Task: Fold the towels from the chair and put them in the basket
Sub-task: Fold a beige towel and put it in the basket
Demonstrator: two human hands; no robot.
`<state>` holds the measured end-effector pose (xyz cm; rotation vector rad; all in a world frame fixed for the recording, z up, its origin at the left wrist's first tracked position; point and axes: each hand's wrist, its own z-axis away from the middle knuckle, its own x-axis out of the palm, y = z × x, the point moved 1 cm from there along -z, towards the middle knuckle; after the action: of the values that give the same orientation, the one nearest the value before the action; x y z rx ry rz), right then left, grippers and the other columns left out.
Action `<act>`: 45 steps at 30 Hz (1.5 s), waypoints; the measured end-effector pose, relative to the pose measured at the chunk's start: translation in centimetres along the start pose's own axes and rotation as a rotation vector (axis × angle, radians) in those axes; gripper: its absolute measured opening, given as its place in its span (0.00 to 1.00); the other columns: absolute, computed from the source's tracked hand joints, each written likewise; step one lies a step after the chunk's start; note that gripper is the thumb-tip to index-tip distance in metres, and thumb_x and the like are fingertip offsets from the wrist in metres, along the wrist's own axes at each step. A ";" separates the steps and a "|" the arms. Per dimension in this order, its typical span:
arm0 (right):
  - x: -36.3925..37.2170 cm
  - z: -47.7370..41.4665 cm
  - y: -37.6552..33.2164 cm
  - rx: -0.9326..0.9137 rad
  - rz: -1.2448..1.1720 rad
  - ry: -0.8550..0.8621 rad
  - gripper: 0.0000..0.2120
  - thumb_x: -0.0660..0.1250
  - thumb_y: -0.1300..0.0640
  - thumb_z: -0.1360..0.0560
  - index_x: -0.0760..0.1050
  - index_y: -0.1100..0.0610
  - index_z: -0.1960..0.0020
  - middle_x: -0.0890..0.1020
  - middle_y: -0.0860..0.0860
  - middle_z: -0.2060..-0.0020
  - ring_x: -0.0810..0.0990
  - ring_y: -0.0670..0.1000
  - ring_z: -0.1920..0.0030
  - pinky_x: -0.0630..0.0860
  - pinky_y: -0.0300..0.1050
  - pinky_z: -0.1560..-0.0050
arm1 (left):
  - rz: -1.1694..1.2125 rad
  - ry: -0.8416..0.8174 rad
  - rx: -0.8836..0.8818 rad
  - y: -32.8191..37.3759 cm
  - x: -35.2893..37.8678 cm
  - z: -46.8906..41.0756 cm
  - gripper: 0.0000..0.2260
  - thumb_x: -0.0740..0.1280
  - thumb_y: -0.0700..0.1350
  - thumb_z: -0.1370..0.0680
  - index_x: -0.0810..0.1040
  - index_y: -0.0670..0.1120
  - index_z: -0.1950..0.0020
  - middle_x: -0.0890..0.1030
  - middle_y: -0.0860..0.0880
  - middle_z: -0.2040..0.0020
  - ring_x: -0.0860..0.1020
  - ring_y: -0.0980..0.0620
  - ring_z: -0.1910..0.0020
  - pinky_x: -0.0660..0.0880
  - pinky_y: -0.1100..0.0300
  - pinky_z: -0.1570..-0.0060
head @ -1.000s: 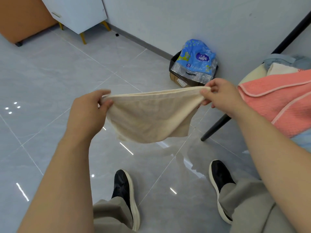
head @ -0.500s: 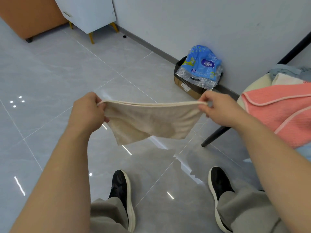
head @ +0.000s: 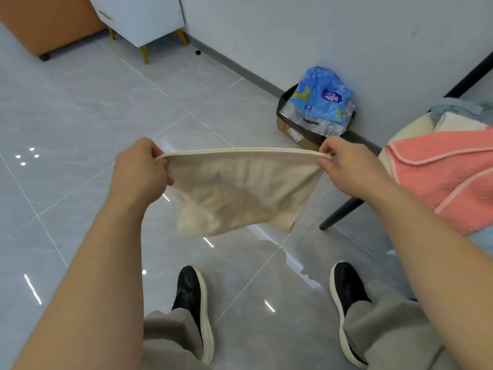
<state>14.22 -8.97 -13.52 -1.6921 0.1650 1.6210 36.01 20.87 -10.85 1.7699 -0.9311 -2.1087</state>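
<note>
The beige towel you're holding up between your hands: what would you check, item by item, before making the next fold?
1. Left hand grips one top corner of the beige towel: ok.
2. Right hand pinches the other top corner: ok.
3. Top edge stretched straight between the hands: ok.
4. Towel hangs clear of the floor: ok.
5. Bottom edge even: not ok, it hangs uneven and rumpled.
6. Basket within reach: cannot tell, none shows in this view.
</note>
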 end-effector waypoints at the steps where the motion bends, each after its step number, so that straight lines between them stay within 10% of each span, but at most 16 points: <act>1: -0.2 0.0 -0.2 0.006 -0.010 -0.009 0.05 0.68 0.50 0.22 0.73 0.48 0.53 0.81 0.46 0.56 0.84 0.52 0.61 0.79 0.50 0.55 | 0.012 -0.037 -0.022 0.0 0.0 0.0 0.04 0.61 0.38 0.22 0.73 0.45 0.53 0.84 0.47 0.67 0.82 0.52 0.62 0.76 0.55 0.62; 21: 0.3 -0.2 0.1 -0.005 0.044 -0.009 0.05 0.66 0.48 0.21 0.77 0.49 0.47 0.74 0.50 0.50 0.76 0.52 0.51 0.72 0.48 0.49 | 0.387 -0.108 -0.162 0.5 0.3 -0.1 0.13 0.58 0.31 0.24 0.79 0.44 0.53 0.84 0.43 0.62 0.86 0.46 0.58 0.83 0.51 0.50; 26: -0.5 1.9 -2.8 -0.081 -0.129 -0.404 0.03 0.68 0.55 0.21 0.77 0.54 0.52 0.82 0.36 0.68 0.81 0.41 0.70 0.72 0.33 0.68 | 0.214 -0.023 -0.182 0.4 0.3 -0.3 0.17 0.60 0.47 0.32 0.79 0.34 0.57 0.82 0.49 0.69 0.78 0.39 0.64 0.77 0.53 0.57; 29: 0.5 3.1 -4.8 -0.135 -0.249 -0.633 0.03 0.68 0.60 0.21 0.78 0.53 0.50 0.85 0.48 0.60 0.86 0.49 0.62 0.82 0.45 0.60 | -0.029 0.078 -0.102 0.7 -0.1 0.0 0.22 0.64 0.54 0.26 0.77 0.34 0.61 0.75 0.41 0.65 0.71 0.43 0.66 0.73 0.45 0.61; 34: 2.1 4.3 -6.5 -0.217 -0.100 -0.824 0.12 0.73 0.60 0.26 0.84 0.44 0.50 0.85 0.46 0.61 0.84 0.45 0.60 0.81 0.43 0.61 | -0.141 0.163 -0.125 -0.4 -0.7 -0.4 0.08 0.66 0.34 0.34 0.79 0.37 0.56 0.80 0.36 0.51 0.76 0.41 0.62 0.67 0.59 0.71; 45: 2.8 4.9 -9.7 -0.461 -0.137 -0.545 0.17 0.69 0.64 0.30 0.84 0.41 0.58 0.82 0.44 0.56 0.80 0.45 0.56 0.79 0.49 0.50 | -0.125 -0.064 0.271 2.0 2.2 0.9 0.14 0.59 0.30 0.29 0.76 0.48 0.56 0.70 0.49 0.47 0.70 0.50 0.54 0.62 0.64 0.57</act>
<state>16.38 1.79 -11.32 -1.4614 -0.6206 2.0492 34.18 18.41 -11.29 1.9433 -1.2031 -2.2146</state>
